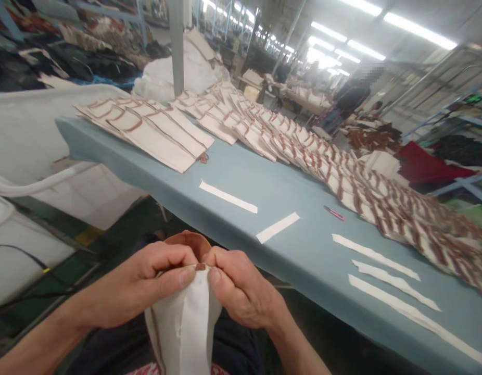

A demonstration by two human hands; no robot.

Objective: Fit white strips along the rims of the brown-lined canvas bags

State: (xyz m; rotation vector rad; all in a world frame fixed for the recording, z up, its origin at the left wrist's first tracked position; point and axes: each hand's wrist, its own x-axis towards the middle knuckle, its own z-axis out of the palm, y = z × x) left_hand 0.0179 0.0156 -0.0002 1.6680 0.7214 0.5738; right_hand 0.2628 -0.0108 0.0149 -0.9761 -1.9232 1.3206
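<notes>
1. A long workshop hall under strip lights stretched behind a blue-grey table (303, 250) that ran off to the right.
2. Below the table's near edge, over the lap, the left hand (147, 284) and right hand (241, 289) met. Each grip was closed, thumb pressed to forefinger, pinching the top edge of one cream cloth piece (182, 325).
3. A brown trim loop (190, 240) rose just behind the knuckles, and the cloth hung down between the wrists.
4. Five white strips (228, 197) lay on the table, apart from the hands, with one pink cutter (334, 213) among them.
5. Farther back, overlapping cream bags (159, 133) with brown trim lay in rows, too many to count.
</notes>
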